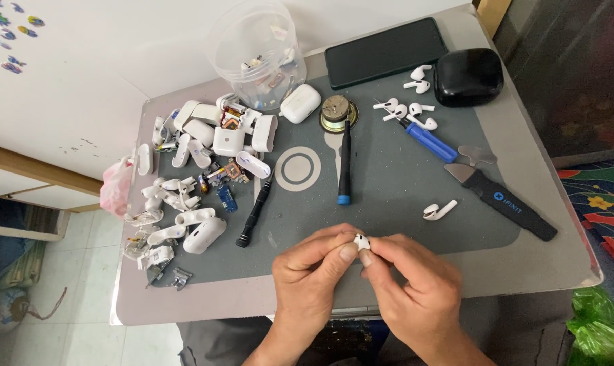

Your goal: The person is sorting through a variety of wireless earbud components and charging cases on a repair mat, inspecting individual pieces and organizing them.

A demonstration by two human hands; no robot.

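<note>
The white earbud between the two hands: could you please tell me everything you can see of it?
The white earbud looks like glossy plastic, small and rounded. Only its bulbous head shows; any stem is hidden by fingers. It is held above the near edge of the grey work mat, pinched between the thumb and fingertips of the left hand and the right hand. Finer detail is too small to tell.

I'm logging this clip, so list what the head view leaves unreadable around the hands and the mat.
- White earbud: mostly covered by fingertips of left hand and right hand.
- Clear plastic jar: contents too small and hazy to identify.
- Pile of opened white cases: small parts overlap, indistinct.
- Green bag: cut off by frame edge.
</note>
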